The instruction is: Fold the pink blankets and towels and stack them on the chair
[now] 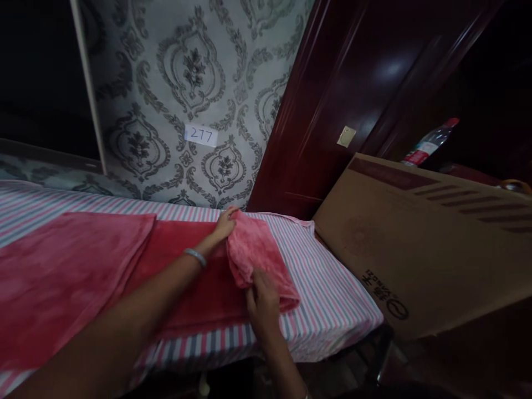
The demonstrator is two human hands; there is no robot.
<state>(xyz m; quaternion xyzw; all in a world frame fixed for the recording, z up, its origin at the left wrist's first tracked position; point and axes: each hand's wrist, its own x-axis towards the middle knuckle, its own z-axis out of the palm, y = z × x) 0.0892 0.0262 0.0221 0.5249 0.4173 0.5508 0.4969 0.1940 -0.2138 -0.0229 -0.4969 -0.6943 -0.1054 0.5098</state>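
Observation:
A soft red-pink blanket (191, 293) lies spread along a striped cloth. Its right end is folded over to the left into a thick flap (266, 249). My left hand (226, 223) grips the far corner of that flap, fingers closed round the fabric; a pale bracelet is on this wrist. At the near edge of the same flap, my right hand (263, 302) has its fingers wrapped on the fabric, partly hidden by the hand itself. Another section of the blanket (78, 266), lighter pink, is folded over on the left.
A striped cloth (328, 282) covers the table. A large cardboard box (415, 238) stands against its right end, with a plastic bottle (432, 143) behind. The patterned wall bears a paper label (201, 134) reading 277. A dark screen (41, 77) is at left, a dark red door (332, 100) at the back.

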